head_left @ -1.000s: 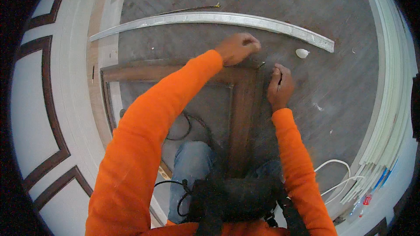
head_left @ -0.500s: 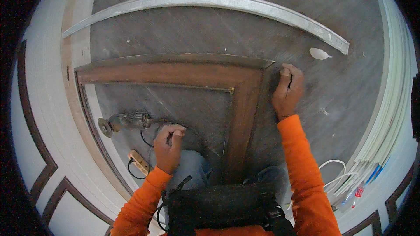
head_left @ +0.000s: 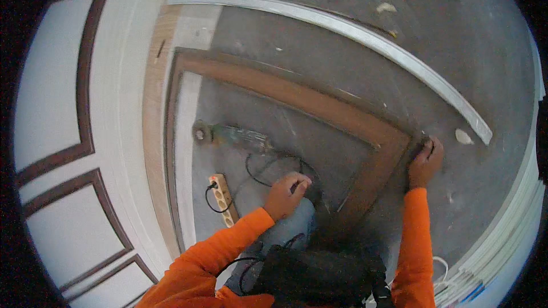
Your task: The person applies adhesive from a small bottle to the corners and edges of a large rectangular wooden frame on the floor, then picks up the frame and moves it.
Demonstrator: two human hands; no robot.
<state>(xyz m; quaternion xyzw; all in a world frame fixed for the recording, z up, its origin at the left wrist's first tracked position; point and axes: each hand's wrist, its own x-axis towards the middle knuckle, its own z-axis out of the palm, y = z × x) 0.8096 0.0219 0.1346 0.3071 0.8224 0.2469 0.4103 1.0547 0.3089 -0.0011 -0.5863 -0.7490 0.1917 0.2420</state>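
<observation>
A brown wood-look frame [head_left: 297,92] with a mitred corner lies on the grey floor before me. My right hand [head_left: 426,162] is just outside its right corner, fingers curled and pinched together. Whatever they hold, if anything, is hidden. My left hand [head_left: 288,195] hovers above my knee, inside the frame's outline, fingers bent in towards the thumb; I cannot make out anything in them. Beyond that hand an angle grinder [head_left: 237,135] lies on the floor, its disc end towards the left and a black cable [head_left: 251,174] trailing near my fingers.
A beige power strip [head_left: 222,199] with a black plug lies at left. Past the frame stretches a long pale strip [head_left: 365,36], a white scrap [head_left: 463,136] by its right end. White lengths [head_left: 508,245] are stacked at right; a white panelled surface [head_left: 54,80] with brown trim is at left.
The view has turned leftward, so the frame, grinder and pale strip appear farther right and tilted. My right hand remains beside the frame's corner; both hands stay curled.
</observation>
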